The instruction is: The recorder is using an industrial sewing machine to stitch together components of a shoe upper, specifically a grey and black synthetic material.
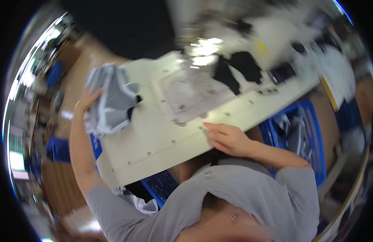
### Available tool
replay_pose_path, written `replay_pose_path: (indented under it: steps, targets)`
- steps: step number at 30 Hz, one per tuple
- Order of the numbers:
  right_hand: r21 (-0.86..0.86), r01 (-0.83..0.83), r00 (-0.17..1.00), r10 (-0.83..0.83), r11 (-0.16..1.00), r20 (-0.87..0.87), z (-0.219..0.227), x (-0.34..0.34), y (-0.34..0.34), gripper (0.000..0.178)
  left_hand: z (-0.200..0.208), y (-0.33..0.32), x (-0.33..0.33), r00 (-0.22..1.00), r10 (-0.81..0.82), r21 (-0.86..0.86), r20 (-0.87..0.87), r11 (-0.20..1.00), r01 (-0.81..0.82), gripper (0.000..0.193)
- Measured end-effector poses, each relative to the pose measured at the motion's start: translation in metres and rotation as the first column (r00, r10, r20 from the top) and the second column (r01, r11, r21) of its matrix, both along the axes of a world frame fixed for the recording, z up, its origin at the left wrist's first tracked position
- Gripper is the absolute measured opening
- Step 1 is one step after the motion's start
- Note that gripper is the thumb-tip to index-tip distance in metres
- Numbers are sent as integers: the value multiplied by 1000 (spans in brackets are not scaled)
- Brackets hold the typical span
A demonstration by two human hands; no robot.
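Your right hand (pixel 231 139) is reaching over the near edge of the white table (pixel 154 139), its fingers loosely open and slightly bent, though blur is hiding whether the tips are touching the surface. Farther off, your left hand (pixel 89 99) is lying on the grey-and-white cloth (pixel 113 99) at the table's left end, fingers partly spread, and you are possibly gripping it, but I cannot tell.
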State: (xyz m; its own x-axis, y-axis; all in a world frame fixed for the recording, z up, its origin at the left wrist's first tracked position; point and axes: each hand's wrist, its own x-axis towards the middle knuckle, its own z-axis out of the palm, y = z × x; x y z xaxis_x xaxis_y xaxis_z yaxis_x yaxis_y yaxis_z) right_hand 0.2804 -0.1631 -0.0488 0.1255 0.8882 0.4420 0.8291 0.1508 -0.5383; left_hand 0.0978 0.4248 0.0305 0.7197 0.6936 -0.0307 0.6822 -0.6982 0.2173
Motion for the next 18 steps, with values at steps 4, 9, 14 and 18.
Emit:
replay_pose_path:
  steps: [4,9,14,18]
  targets:
    - [98,353,932,-358,931,49,-23,26,-118,33,17,-4,-32,906,-164,466,391,884,-41,56]
    - [-187,933,310,-951,307,-13,-94,53,-323,35,16,-252,25,601,-572,646,558,754,117,42]
    - [-762,647,216,-953,-25,215,-212,9,-466,72,-31,-420,91,337,-912,702,233,397,591,35]
    - [-903,416,178,-965,-105,195,-282,-33,-489,75,-63,-520,142,237,-932,533,276,353,769,28]
